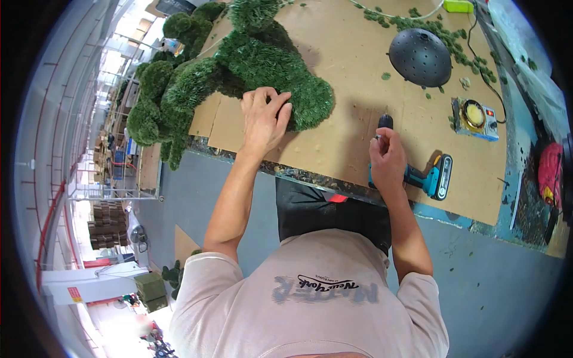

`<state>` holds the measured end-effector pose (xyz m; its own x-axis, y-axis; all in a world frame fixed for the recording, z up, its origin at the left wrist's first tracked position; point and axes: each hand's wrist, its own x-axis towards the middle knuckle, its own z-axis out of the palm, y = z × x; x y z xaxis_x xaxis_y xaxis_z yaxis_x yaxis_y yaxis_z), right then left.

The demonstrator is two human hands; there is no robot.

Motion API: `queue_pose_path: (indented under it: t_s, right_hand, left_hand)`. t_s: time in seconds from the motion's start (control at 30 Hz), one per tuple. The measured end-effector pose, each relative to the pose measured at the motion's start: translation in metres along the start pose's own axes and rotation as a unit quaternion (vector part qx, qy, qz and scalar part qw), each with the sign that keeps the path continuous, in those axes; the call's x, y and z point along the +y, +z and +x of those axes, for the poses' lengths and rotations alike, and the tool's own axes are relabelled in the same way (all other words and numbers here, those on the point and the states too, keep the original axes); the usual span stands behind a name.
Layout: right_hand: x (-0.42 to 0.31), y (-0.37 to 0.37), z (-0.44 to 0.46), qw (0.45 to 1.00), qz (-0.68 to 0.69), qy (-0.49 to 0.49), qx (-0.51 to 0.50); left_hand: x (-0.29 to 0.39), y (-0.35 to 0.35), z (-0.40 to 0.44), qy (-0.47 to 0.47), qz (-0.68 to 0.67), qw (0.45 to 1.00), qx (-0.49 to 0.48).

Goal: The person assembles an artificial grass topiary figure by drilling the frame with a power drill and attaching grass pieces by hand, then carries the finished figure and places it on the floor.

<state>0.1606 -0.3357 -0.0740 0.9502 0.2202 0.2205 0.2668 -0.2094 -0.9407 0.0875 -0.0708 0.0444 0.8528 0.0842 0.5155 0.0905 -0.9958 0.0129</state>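
- From my seat I see the left hand [262, 121] at the near edge of a turf form [268, 65], fingers bent against the green pile; I cannot tell whether they grip it.
- The turf form lies left of centre on the cardboard [337, 146], its rounded end toward the right.
- More turf lobes [146, 119] crowd the left end of the table; where they meet the form I cannot make out.
- I have the right hand [388, 158] over the drill [427, 181], fingers curled just behind the black chuck [386, 122]; the hand hides too much for me to tell how firmly it holds.
- The drill lies on its side at the near edge, bit toward the far side, battery to the right.
- Beyond the right hand I see a black dome [420, 58] pierced with small holes.
- Green scraps [412, 25] scatter along the far right, around the dome.
- A control box [476, 118] with a round yellow top sits to the right, nearer than the dome.
- A cable [471, 42] runs down to the box from the far side.
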Motion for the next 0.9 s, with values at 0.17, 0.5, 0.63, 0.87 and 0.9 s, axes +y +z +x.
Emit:
queue_pose_path:
  t_s: [0.17, 0.5, 0.63, 0.87, 0.9]
  right_hand:
    - [0.0038, 0.0019, -0.002, 1.0, -0.016, -0.008, -0.003]
    - [0.0042, 0.0036, -0.0026, 1.0, -0.017, -0.002, -0.011]
    - [0.0072, 0.0036, -0.0029, 0.999, -0.026, 0.001, -0.029]
    - [0.0002, 0.001, -0.006, 0.999, -0.035, 0.005, -0.037]
    - [0.0003, 0.0011, -0.004, 0.999, -0.042, -0.004, -0.034]
  left_hand:
    - [-0.0032, -0.0001, 0.0001, -0.007, -0.005, 1.0, -0.014]
    - [-0.0074, -0.0011, -0.0006, 0.008, -0.033, 0.999, -0.001]
    - [-0.0084, -0.0017, -0.0019, 0.003, -0.048, 0.999, 0.005]
    - [-0.0084, -0.0054, -0.0048, 0.001, -0.067, 0.998, 0.008]
    - [-0.0085, -0.0058, -0.0056, 0.003, -0.078, 0.997, 0.004]
